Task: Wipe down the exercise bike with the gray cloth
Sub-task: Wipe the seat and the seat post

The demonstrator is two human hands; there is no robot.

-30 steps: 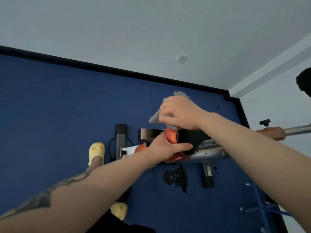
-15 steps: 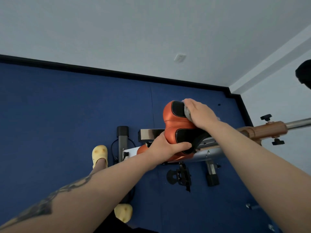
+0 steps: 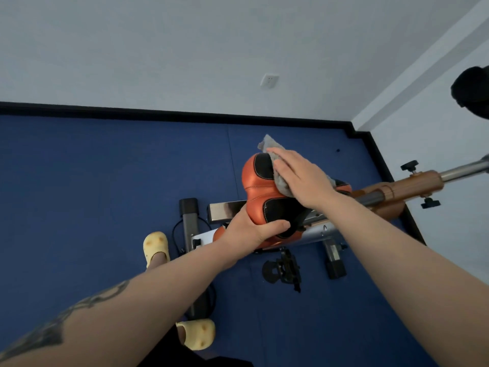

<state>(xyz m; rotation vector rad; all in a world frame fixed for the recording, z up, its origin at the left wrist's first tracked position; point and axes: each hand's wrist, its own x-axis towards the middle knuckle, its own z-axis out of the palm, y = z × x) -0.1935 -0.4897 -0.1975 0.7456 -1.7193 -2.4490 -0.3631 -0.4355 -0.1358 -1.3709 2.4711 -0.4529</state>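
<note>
My flat, spread right hand [image 3: 301, 178] presses the gray cloth [image 3: 280, 181] onto the saddle [image 3: 260, 192]; my left hand [image 3: 254, 229] grips its edge. Unpinched, the cloth could slip off.

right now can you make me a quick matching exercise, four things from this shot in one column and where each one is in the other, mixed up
Things:
1. gray cloth
2. left hand
3. wall socket
4. yellow slippers

Places:
A. on the person's feet, on the blue floor
B. pressed flat onto the saddle under the right hand
C. on the white wall above the black skirting
D. gripping the near side of the saddle

Pairs: 1-B, 2-D, 3-C, 4-A
</note>
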